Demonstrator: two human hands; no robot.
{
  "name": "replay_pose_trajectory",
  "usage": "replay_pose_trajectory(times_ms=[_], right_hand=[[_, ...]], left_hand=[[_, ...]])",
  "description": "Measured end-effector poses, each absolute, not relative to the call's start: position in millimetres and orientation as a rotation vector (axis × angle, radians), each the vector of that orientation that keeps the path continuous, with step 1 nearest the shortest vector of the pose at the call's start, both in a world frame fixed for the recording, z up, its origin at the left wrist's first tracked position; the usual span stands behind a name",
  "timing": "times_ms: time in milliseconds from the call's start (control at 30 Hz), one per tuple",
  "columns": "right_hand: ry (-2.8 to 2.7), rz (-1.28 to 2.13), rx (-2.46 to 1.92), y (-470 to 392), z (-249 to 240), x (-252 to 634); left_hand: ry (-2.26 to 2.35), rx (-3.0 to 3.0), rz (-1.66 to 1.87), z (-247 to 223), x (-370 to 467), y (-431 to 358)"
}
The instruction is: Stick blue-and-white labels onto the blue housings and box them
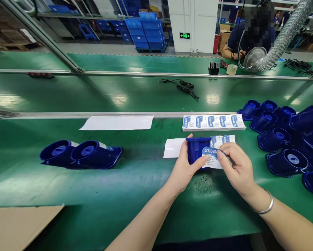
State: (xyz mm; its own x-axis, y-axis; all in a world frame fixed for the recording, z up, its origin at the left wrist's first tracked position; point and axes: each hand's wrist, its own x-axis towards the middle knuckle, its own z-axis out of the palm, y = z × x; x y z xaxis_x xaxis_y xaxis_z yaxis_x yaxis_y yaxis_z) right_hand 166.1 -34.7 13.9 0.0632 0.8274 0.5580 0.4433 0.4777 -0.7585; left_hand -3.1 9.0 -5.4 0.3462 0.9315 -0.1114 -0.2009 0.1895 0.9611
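The bench (106, 198) is covered in green. A pile (297, 137) of blue housings is located at its right side; a pair (85, 151) is set at the left. A label stack (213, 123) is placed near the far edge. Both forearms are extended from the near edge and angled inward. The left hand (184, 169) is clamped on a housing (198, 148), held in front of the stack; its thumb is laid across the near side, with the tip over the label (214, 161). The right hand (238, 170) is bent inward, with thumb and index finger pinched together on the label's right end. The label's left part is positioned against the housing.
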Motion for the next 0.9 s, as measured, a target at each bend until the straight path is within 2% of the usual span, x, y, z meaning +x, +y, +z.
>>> replay_pose_trajectory(times_ms=[133, 567, 900], right_hand=[[-1.479, 0.417, -1.166, -31.5, 10.9, 167.1], [-1.056, 0.987, -1.117, -31.9, -0.2, 160.8], [-0.794, 1.343, -1.138, -28.8, 15.1, 165.3]], left_hand=[[0.770, 0.952, 0.913, 2.4, -1.6, 3.2], [0.729, 0.862, 0.902, 7.9, 0.2, 2.4], [0.696, 0.844, 0.847, 1.1, -1.7, 3.5]])
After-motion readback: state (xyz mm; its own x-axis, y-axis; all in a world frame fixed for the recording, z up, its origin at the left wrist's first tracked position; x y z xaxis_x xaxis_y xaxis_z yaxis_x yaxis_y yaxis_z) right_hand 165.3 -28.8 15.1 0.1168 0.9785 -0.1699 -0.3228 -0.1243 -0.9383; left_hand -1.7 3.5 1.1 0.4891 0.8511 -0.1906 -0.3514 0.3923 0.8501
